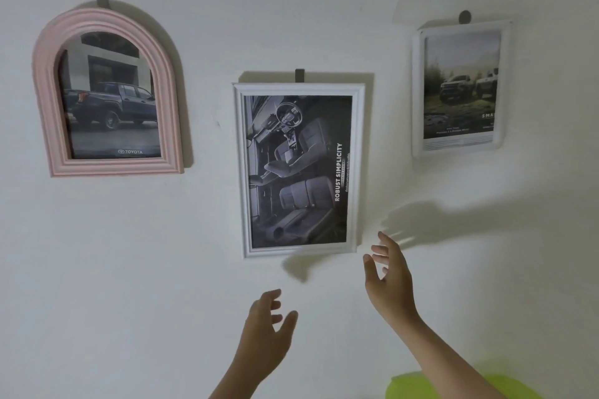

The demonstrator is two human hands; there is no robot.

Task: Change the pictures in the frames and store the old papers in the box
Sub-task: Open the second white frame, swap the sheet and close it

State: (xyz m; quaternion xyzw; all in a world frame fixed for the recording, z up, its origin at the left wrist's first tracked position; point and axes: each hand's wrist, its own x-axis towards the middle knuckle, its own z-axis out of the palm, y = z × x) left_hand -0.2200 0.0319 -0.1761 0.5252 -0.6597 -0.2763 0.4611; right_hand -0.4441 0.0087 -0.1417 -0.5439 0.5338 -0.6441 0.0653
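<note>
Three frames hang on a white wall. A pink arched frame (45,100) at the left holds a picture of a dark pickup truck. In the middle, a white rectangular frame (240,172) holds a grey car-interior picture turned sideways. At the upper right a white rounded frame (418,91) shows trucks on rough ground. My left hand (265,321) is raised below the middle frame, fingers apart, holding nothing. My right hand (387,278) is higher, just below and right of that frame's lower right corner, fingers spread, not touching it.
Each frame hangs from a small grey hook (299,75) on the wall. A bright yellow-green surface (421,387) shows at the bottom right edge. No box is in view.
</note>
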